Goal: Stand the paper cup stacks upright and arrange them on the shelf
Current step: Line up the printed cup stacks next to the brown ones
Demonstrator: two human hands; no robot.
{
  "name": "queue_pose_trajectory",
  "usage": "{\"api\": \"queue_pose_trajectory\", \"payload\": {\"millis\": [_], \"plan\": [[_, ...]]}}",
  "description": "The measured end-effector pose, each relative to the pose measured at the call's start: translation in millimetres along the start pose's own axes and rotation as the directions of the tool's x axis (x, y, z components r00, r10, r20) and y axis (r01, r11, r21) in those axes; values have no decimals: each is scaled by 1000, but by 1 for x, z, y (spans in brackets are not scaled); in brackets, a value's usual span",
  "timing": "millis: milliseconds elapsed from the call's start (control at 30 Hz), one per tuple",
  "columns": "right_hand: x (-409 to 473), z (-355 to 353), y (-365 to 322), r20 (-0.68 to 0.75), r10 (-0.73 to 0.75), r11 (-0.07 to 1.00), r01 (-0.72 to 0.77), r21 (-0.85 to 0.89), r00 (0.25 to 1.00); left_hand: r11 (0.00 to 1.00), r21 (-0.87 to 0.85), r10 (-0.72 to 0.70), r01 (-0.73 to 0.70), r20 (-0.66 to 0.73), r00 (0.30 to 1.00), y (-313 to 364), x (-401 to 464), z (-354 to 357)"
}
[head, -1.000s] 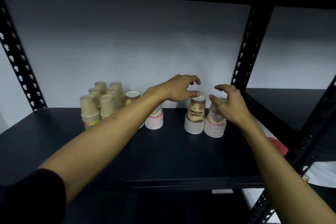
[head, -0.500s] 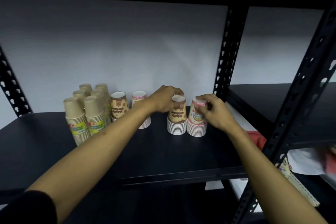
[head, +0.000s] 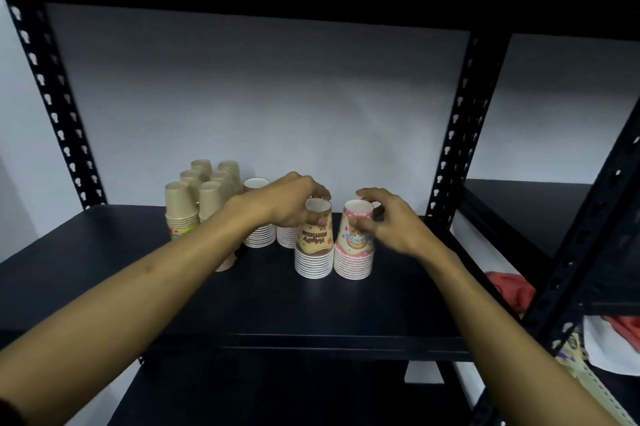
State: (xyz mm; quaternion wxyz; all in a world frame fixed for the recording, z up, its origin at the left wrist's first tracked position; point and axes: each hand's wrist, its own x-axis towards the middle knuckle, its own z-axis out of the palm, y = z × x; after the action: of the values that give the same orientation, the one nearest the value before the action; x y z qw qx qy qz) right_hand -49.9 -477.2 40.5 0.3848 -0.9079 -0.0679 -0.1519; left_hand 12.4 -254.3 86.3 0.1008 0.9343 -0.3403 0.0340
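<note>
Two bare forearms reach in from the near edge over the black shelf [head: 145, 273]. The left hand [head: 282, 204] curls its fingers round the top of the brown-printed cup stack [head: 314, 245]. The right hand [head: 384, 219] pinches the top of the pink-printed cup stack [head: 353, 249] between thumb and fingers. Both stacks stand mouth down on the shelf, touching side by side, their white rims layered at the base. Just behind them two more printed stacks [head: 257, 235] stand, partly hidden by the left arm. Farther left, a cluster of plain tan cup stacks [head: 199, 197] stands near the back. Perforated black uprights [head: 460, 128] frame a pale grey wall [head: 263, 96]. Red cloth [head: 512, 289] lies low at the right.
</note>
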Motion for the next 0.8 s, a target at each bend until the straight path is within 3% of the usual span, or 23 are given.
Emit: {"api": "queue_pose_trajectory", "payload": {"millis": [300, 800], "plan": [[15, 37, -30, 68, -79, 997, 79, 2, 995, 980, 179, -88, 86, 1, 996, -25, -30, -16], [37, 67, -45, 122, -115, 993, 111, 40, 986, 961, 252, -138, 115, 75, 988, -55, -37, -34]]}}
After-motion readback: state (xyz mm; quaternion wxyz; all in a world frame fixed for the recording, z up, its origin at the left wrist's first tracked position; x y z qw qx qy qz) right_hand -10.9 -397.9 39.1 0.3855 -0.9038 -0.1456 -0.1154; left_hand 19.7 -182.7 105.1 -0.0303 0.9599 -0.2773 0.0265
